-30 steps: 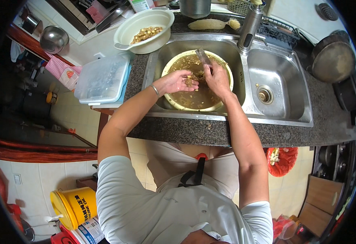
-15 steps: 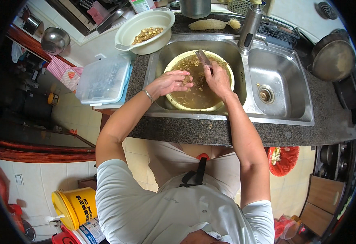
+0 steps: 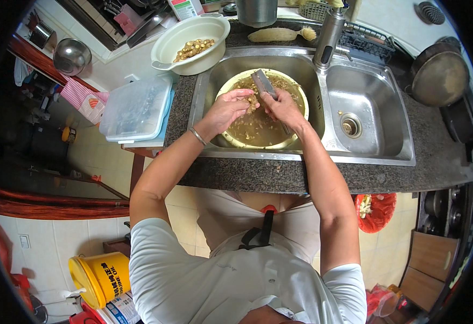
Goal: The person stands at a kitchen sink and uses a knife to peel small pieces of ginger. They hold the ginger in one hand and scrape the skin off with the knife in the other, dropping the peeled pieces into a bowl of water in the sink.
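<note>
Since the frame half a second ago, both hands have changed: the right hand has shifted a little left, bringing the flat grey metal blade nearer the left hand, whose fingers have curled further in. From my end, I see the right hand closed on the blade — its broad end juts out past the fingers, up and to the left. The left hand is half closed, fingers bent around a small, knobbly, tan-brown piece; I cannot tell whether the blade touches it.

That piece is above the round, pale-yellow basin, which holds murky brown water with floating bits. The basin sits in the left bowl of a stainless-steel double sink, set into a dark, speckled stone tabletop. Beyond the left hand, at the sink's far left corner, I see a cream-white plastic bowl with tan pieces inside. Behind the sink lies a long, pale-beige scrubber — just left of the silver faucet.
</note>
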Demonstrator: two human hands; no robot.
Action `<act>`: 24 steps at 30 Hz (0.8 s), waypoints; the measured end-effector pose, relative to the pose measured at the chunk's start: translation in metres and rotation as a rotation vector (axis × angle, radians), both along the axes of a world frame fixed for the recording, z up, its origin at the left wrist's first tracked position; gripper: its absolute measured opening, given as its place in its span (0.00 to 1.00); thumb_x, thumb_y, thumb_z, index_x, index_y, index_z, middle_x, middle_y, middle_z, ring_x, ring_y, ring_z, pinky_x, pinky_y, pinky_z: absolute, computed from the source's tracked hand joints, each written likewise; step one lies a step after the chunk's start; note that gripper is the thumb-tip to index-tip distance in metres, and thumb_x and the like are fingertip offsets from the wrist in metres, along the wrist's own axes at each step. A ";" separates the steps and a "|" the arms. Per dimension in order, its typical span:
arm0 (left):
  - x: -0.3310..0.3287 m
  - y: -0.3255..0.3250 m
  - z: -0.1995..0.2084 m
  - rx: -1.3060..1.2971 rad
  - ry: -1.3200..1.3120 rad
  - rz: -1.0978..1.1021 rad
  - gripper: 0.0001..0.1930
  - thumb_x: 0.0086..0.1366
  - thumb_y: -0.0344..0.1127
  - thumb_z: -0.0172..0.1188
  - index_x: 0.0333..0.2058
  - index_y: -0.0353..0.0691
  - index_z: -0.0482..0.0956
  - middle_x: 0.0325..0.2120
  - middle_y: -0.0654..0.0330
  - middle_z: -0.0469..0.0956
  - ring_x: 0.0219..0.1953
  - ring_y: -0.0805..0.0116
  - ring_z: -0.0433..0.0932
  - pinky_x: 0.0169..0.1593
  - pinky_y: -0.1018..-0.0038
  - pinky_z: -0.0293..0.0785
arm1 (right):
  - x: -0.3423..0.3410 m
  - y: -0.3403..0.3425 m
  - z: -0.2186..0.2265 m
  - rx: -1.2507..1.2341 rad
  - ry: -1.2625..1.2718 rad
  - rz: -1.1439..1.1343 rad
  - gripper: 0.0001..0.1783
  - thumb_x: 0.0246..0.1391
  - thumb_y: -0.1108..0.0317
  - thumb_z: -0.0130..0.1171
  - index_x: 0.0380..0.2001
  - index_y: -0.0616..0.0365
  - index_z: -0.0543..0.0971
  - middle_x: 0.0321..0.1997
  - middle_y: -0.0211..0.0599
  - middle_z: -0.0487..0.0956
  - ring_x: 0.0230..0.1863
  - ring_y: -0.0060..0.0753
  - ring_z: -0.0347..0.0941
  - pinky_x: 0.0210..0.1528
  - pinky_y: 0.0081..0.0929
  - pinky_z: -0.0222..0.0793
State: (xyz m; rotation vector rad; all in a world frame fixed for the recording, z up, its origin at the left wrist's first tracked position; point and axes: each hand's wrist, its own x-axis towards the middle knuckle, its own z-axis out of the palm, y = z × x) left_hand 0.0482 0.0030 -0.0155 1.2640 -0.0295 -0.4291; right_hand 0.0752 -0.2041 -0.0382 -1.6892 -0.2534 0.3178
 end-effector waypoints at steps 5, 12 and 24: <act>-0.004 -0.010 -0.001 0.121 -0.110 0.067 0.18 0.64 0.22 0.56 0.53 0.29 0.70 0.45 0.55 0.76 0.44 0.69 0.79 0.49 0.75 0.76 | -0.007 0.001 0.010 0.111 0.082 0.092 0.14 0.64 0.58 0.55 0.31 0.58 0.74 0.21 0.27 0.72 0.17 0.17 0.65 0.18 0.19 0.60; -0.002 -0.016 -0.008 0.180 -0.297 0.131 0.13 0.63 0.23 0.60 0.47 0.30 0.74 0.35 0.58 0.79 0.33 0.75 0.79 0.37 0.81 0.76 | -0.009 0.001 0.017 0.225 0.183 0.095 0.13 0.66 0.60 0.53 0.32 0.57 0.72 0.21 0.27 0.73 0.17 0.16 0.66 0.18 0.17 0.61; -0.019 -0.012 0.004 0.461 -0.448 0.243 0.06 0.64 0.27 0.61 0.36 0.30 0.77 0.26 0.58 0.79 0.24 0.75 0.78 0.26 0.80 0.75 | -0.015 0.003 0.032 0.415 0.322 0.096 0.14 0.67 0.57 0.51 0.36 0.57 0.72 0.21 0.26 0.72 0.16 0.13 0.63 0.16 0.14 0.59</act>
